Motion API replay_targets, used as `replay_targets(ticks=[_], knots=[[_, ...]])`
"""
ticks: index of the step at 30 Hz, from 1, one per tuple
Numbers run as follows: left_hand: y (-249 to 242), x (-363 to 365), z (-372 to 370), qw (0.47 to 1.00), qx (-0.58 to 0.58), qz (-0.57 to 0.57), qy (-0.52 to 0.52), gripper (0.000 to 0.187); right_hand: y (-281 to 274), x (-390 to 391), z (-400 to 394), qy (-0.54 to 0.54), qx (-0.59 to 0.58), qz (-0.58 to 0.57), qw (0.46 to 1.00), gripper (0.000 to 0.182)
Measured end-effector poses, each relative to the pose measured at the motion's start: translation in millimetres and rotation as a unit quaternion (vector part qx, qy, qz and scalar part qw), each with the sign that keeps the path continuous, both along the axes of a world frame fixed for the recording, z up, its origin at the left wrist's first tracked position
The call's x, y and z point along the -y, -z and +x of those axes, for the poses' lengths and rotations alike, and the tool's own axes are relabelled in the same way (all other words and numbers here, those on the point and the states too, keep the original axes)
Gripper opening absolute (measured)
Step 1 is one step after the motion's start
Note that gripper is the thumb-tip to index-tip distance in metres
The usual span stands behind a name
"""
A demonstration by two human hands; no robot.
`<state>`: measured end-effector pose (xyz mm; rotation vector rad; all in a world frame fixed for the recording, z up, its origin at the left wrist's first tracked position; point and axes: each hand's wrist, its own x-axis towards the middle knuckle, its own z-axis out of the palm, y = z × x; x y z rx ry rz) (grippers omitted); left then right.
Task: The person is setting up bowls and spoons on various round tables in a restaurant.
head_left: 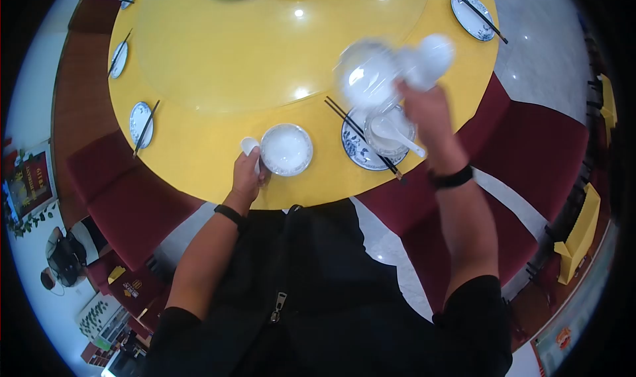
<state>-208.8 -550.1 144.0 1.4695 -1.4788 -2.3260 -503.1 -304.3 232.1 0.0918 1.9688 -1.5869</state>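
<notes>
My left hand (pixel 250 177) is closed round a white spoon (pixel 250 145), right beside a white bowl (pixel 287 150) with a patterned rim. This bowl stands near the table's front edge. Smeared by motion, my right hand (pixel 426 109) grips a white bowl (pixel 366 74) at its rim. Rounded white pieces (pixel 427 59) stick out past the same hand, too blurred to name. Below it, a small bowl with a white spoon (pixel 393 133) in it rests on a blue-patterned plate (pixel 358 153). Dark chopsticks (pixel 354 129) lie across that plate.
The round table has a yellow cloth (pixel 218 158) and a glass turntable (pixel 232 59). More plates with chopsticks sit along its edge, at the left (pixel 141 125) and at the upper right (pixel 472 16). Dark red chairs (pixel 530 132) stand close around the table.
</notes>
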Motion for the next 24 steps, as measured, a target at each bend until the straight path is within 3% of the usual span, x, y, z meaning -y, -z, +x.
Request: replay_targets(ticks=[1, 2, 4, 5, 9, 16, 20, 24], knots=[[-2.8, 0.4, -2.4, 1.0, -0.002, 0.0, 0.0, 0.025, -8.0, 17.4, 36.0, -0.028, -0.012, 0.02, 0.999, 0.025], [-1.3, 1.3, -1.4, 1.0, -0.002, -0.016, 0.005, 0.023, 8.2, 24.8, 66.6, -0.066, -0.046, -0.035, 0.996, 0.027], [2.1, 3.2, 3.9, 1.0, -0.01, -0.018, 0.014, 0.023, 13.6, 44.0, 110.4, -0.129, -0.098, 0.038, 0.986, 0.029], [1.5, 5.3, 4.9, 0.999, -0.015, -0.018, 0.025, 0.022, 36.7, 52.0, 128.1, -0.133, -0.066, 0.03, 0.988, 0.03], [-7.7, 7.8, 11.2, 1.0, -0.005, -0.002, 0.013, 0.02, 67.5, 71.6, 161.4, -0.114, -0.087, 0.087, 0.986, 0.029], [-5.5, 13.7, 25.7, 0.999, -0.025, 0.015, 0.034, 0.017, 65.3, 83.3, 181.1, -0.13, -0.176, 0.188, 0.957, 0.032], [-6.0, 20.1, 29.7, 0.998, -0.05, 0.025, 0.04, 0.016, 63.3, 81.4, 192.6, -0.099, -0.181, 0.191, 0.96, 0.033], [-25.4, 25.1, 30.9, 0.996, -0.076, 0.016, 0.032, 0.014, 47.0, 70.8, 202.5, -0.044, -0.182, 0.123, 0.975, 0.033]])
